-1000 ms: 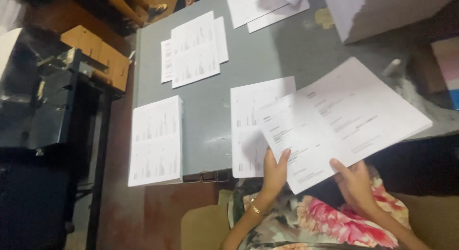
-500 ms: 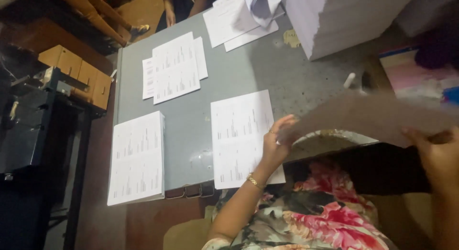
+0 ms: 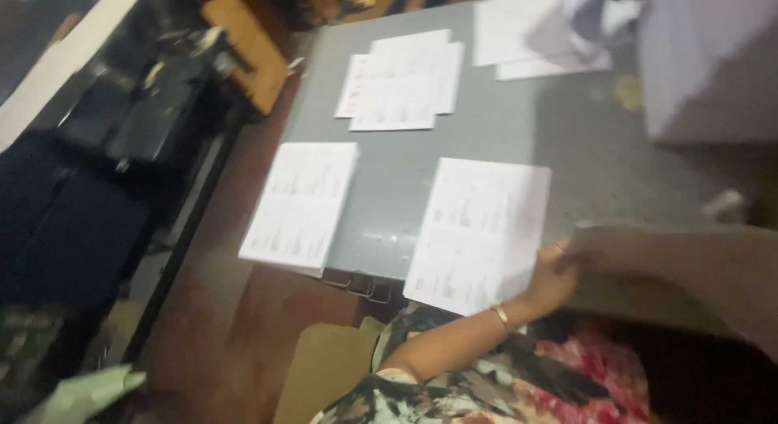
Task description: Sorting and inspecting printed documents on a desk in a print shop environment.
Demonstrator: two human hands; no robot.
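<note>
Swung lower to the right since the earlier frame, a large sheet [image 3: 689, 270] is pinched by the left hand [image 3: 551, 274] past the desk's [image 3: 583, 148] near edge, beside a paper stack [image 3: 478, 221] overhanging it; the right hand is unseen.

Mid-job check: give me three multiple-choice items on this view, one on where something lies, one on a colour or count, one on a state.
1. Where does the left hand rest?
A. on the pile of printed sheets at the table's near edge
B. on the pile at the far side
C. on the brown floor

2. What colour is the table top?
A. red
B. grey
C. yellow

3. How does the large sheet on the right lie?
A. rolled into a tube
B. torn in two
C. lifted off the table, its corner at the left hand

Answers: 1 A, the hand lies at the right edge of the near pile. 2 B, the bare top between the piles is grey. 3 C, the blurred sheet slants above the table edge, meeting the left hand's fingers; the right hand is out of view.
</note>
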